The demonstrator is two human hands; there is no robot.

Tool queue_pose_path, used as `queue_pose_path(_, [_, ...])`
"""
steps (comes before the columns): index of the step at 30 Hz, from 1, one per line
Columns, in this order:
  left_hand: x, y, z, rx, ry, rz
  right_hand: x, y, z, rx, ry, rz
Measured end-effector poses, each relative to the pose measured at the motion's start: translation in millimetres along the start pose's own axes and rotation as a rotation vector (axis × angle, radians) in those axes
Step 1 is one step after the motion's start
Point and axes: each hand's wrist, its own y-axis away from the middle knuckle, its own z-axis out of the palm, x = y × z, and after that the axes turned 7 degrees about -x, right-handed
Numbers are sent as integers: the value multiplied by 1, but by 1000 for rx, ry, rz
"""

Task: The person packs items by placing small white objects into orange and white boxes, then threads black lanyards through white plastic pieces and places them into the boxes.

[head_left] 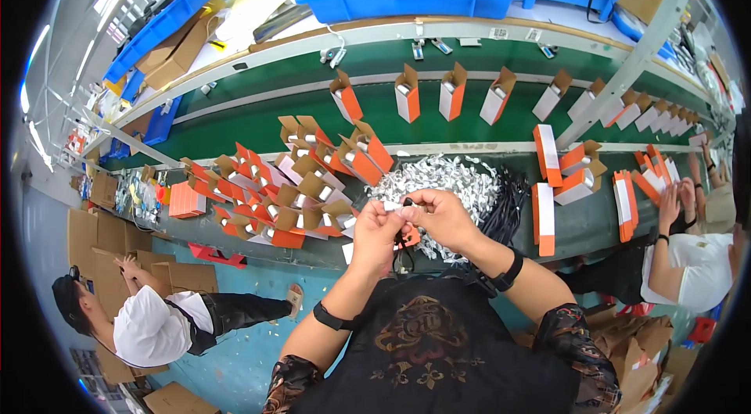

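Note:
My hands meet over the near edge of the green bench, fingers closed in pinches. My left hand grips a small white piece. Against it, the fingertips of my right hand pinch a small black tip. Whether the two parts are joined is hidden by my fingers. A thin black cord hangs below my hands. Just beyond them lies a heap of small silvery-white wrapped pieces, with a bundle of black cables at its right.
Open orange-and-white boxes crowd the bench on the left. More boxes stand in a row on the green conveyor. At the right are upright boxes and a co-worker's hands. Another person is at the lower left.

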Motion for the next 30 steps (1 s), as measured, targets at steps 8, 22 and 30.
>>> queue_pose_path(8, [29, 16, -18, -278, -304, -206, -42, -18, -7, -54, -258, 70])
queue_pose_path(22, [46, 18, -38, -87, 450, -161, -44, -47, 49, -290, -181, 125])
queue_pose_path(30, [97, 23, -48, -21, -324, 107, -48, -84, 80, -12, 1339, -550])
